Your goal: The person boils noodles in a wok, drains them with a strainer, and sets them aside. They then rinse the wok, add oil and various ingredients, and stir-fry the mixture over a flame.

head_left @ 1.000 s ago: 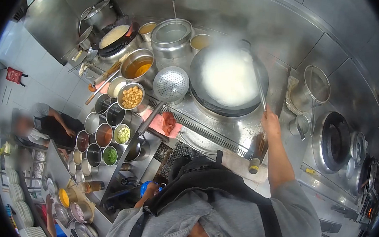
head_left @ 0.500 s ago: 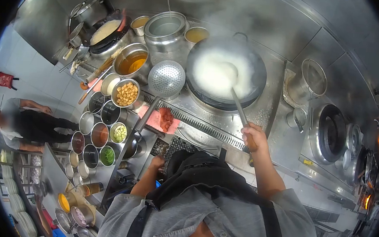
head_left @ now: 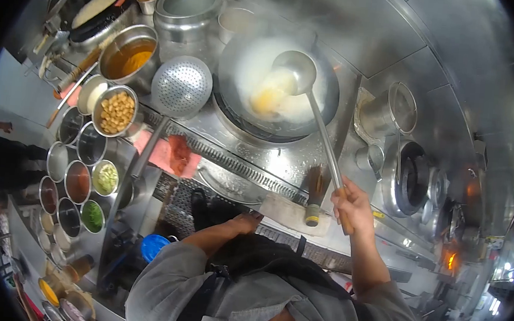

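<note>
My right hand (head_left: pixel 355 205) is closed around the wooden handle of a long ladle (head_left: pixel 325 136). The ladle's metal bowl is over the wok (head_left: pixel 332 109), where steam rises from a whitish liquid (head_left: pixel 294 106). A yellow-orange patch (head_left: pixel 266 101) shows in that liquid, left of and below the bowl. My left hand (head_left: pixel 245 224) is low in front of my black apron, near the front edge of the stove; its fingers are not clear enough to read. A dark bottle with a yellow-ringed end (head_left: pixel 314 198) lies between the wok and my right hand.
Left of the wok, a perforated skimmer (head_left: pixel 182 85) rests near a pot of orange liquid (head_left: pixel 133 60). Several ingredient containers, including golden cubes (head_left: pixel 116 113), stand farther left. A strainer pot (head_left: pixel 388 110) is on the right. Flames (head_left: pixel 451 260) burn at far right. Another person (head_left: pixel 6 162) stands at far left.
The ladle bowl has risen out of the white liquid, and a yellow-orange patch now shows there. My left hand has moved rightward across my front. The whole view has shifted, with the counter items farther left.
</note>
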`<state>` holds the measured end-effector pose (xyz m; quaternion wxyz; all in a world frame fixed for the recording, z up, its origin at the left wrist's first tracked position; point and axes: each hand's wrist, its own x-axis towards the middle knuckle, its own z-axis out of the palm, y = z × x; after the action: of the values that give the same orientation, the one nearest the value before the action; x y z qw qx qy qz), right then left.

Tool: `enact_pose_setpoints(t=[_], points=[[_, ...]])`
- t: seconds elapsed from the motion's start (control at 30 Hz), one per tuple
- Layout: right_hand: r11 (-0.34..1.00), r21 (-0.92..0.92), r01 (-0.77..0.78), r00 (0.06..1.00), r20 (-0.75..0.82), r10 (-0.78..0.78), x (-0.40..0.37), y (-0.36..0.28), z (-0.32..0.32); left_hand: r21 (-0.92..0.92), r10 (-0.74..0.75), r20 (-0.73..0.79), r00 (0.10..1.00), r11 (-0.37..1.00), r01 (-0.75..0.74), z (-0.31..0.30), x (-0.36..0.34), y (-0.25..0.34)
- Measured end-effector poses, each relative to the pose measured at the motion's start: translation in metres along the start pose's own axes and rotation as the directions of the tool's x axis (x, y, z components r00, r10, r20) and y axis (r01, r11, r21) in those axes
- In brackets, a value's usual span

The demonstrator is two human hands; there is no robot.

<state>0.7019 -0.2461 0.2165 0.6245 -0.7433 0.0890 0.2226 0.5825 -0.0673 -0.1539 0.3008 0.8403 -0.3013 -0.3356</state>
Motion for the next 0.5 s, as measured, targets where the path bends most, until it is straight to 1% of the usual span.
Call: enact_pose_setpoints(t=[0.03, 0.07, 0.1, 0.13, 0.17, 0.2, 0.27, 0.3, 0.33, 0.4, 0.43, 0.5], points=[[0.996, -0.09, 0.009, 1.0, -0.021, -0.011, -0.005, 0.003, -0.006, 0.026, -0.064, 0.05, 0.997, 0.998, 0.062, -0.01, 0.001, 0.014], [0.995, -0.103, 0.006, 1.0, -0.019, -0.008, -0.01, 0.009, -0.012, 0.058, -0.13, 0.101, 0.986, 0.99, 0.125, -0.017, 0.005, 0.022], [0.961, -0.276, 0.024, 0.997, -0.069, -0.045, -0.016, 0.016, -0.019, 0.05, -0.153, 0.171, 0.973, 0.988, 0.146, -0.016, 0.012, 0.023], [0.899, -0.438, 0.032, 0.99, -0.111, -0.09, -0.022, 0.025, -0.026, 0.042, -0.15, 0.171, 0.974, 0.989, 0.145, -0.008, 0.019, 0.02], [0.723, -0.686, 0.084, 0.974, -0.098, -0.206, -0.028, 0.038, -0.038, 0.012, -0.165, 0.156, 0.974, 0.986, 0.165, 0.004, 0.026, 0.014], [0.724, -0.685, 0.08, 0.974, -0.099, -0.202, -0.037, 0.046, -0.048, -0.015, -0.18, 0.144, 0.973, 0.983, 0.184, 0.015, 0.032, 0.009], [0.412, -0.887, 0.207, 0.926, 0.042, -0.375, -0.05, 0.055, -0.061, -0.006, -0.202, 0.124, 0.972, 0.979, 0.204, 0.025, 0.036, 0.007], [0.363, -0.918, 0.159, 0.945, 0.036, -0.324, -0.054, 0.057, -0.068, 0.0, -0.222, 0.101, 0.97, 0.975, 0.223, 0.03, 0.038, 0.005], [0.366, -0.918, 0.155, 0.946, 0.031, -0.322, -0.054, 0.06, -0.072, 0.001, -0.22, 0.106, 0.97, 0.975, 0.221, 0.038, 0.041, 0.003], [0.206, -0.962, 0.179, 0.94, 0.105, -0.325, -0.05, 0.069, -0.08, 0.003, -0.224, 0.061, 0.973, 0.974, 0.224, 0.053, 0.053, -0.005], [0.204, -0.963, 0.177, 0.94, 0.104, -0.326, -0.045, 0.071, -0.08, 0.003, -0.222, 0.06, 0.973, 0.975, 0.222, 0.063, 0.062, -0.011], [0.179, -0.955, 0.235, 0.915, 0.156, -0.371, -0.028, 0.072, -0.075, 0.132, -0.18, -0.078, 0.981, 0.973, 0.189, 0.079, 0.076, -0.02]])
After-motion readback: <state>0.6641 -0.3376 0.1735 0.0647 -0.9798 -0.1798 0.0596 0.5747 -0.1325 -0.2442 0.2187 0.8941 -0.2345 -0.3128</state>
